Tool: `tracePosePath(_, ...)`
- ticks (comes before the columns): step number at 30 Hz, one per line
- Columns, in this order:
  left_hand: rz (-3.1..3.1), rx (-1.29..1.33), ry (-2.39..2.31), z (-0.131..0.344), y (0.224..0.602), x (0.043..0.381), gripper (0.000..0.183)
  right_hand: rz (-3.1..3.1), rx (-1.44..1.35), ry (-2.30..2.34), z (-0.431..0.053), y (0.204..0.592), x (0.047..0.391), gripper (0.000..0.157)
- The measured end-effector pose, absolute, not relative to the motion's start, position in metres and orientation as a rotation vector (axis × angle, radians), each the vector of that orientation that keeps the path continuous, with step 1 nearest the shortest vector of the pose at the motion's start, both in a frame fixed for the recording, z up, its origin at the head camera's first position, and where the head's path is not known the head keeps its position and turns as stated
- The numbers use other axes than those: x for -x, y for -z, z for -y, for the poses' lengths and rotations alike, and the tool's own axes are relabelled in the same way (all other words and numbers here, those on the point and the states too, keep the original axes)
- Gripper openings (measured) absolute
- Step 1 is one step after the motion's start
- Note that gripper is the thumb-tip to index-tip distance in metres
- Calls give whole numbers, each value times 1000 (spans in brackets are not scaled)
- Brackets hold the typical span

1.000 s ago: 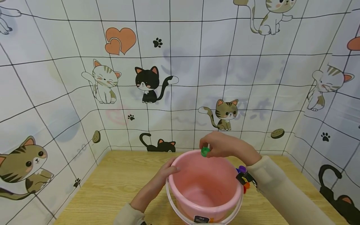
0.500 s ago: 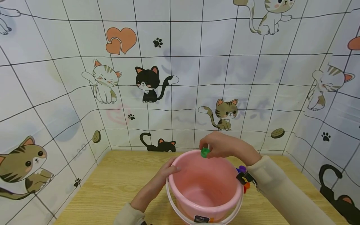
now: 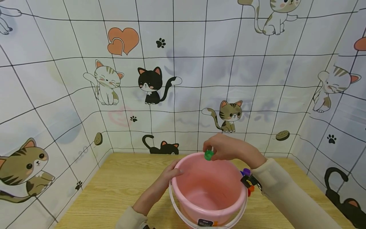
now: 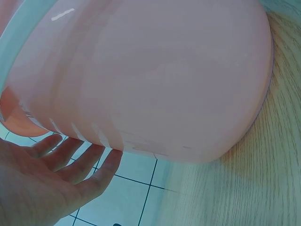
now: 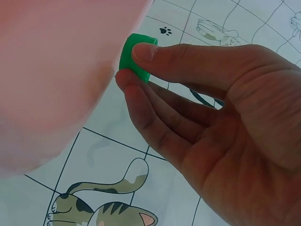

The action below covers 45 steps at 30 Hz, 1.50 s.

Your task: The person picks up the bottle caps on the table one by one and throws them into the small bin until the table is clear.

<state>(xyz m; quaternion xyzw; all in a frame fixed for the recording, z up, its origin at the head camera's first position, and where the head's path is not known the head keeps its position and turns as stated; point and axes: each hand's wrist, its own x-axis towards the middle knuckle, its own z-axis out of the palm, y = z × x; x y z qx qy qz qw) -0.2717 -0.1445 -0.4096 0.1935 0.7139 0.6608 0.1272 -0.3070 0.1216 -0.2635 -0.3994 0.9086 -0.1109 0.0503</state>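
A pink bucket [image 3: 211, 178] stands on the wooden table, its white handle [image 3: 175, 203] hanging down at the front. My left hand [image 3: 163, 179] grips the left rim, thumb over the inside; in the left wrist view its fingers [image 4: 101, 181] lie along the outer wall. Over the far rim, my right hand [image 3: 226, 147] pinches a green bottle cap [image 3: 208, 155] between thumb and fingers. The right wrist view shows the cap [image 5: 134, 56] on edge, right at the bucket's pink wall [image 5: 51, 80]. No objects show on the visible part of the bucket's floor.
Small purple [image 3: 246, 172] and orange pieces [image 3: 251, 188] show on the table right of the bucket, partly hidden by the right wrist's black strap [image 3: 248, 181]. A white cloth with cat prints [image 3: 186, 73] closes off the back and sides of the wooden table [image 3: 114, 184].
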Motion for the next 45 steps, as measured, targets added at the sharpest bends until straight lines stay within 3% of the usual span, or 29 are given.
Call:
tracePosePath(14, -2072, -591, -1916, 146, 409, 269, 57, -2810, 1208, 316, -131, 259, 305, 25)
tracePosePath(24, -2071, -612, -1905, 145, 409, 269, 56, -2873, 1105, 527, -178, 266, 294, 21)
tracePosePath(45, -2078, -584, -1906, 145, 409, 269, 57, -2841, 871, 926, -261, 357, 280, 24)
